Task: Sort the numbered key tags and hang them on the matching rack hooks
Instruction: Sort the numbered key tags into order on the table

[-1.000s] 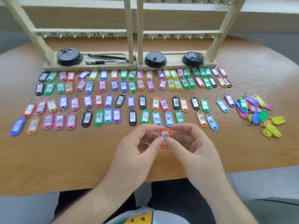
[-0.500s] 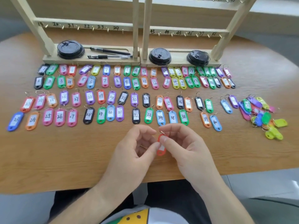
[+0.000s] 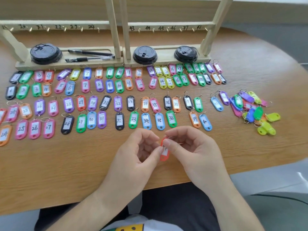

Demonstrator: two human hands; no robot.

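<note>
Two hands pinch one red tag (image 3: 164, 157) between them, the left hand (image 3: 138, 155) and right hand (image 3: 191, 150) meeting just above the surface (image 3: 66, 172) near its front edge. I'd read its number fully before placing. Bare wood lies either side; tag rows (image 3: 133, 120) start just beyond, rack (image 3: 115, 30) farthest.

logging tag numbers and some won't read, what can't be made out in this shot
Head view, the only one:
- Number on the red tag: mostly covered by the left hand and right hand.
- Upper rails of the rack: cut off by the top edge.
- Pile of tags at the right: overlapping, labels hidden.
- Tag at the left edge: cut off by the frame.
- Top-row black tag: number too blurred.
</note>
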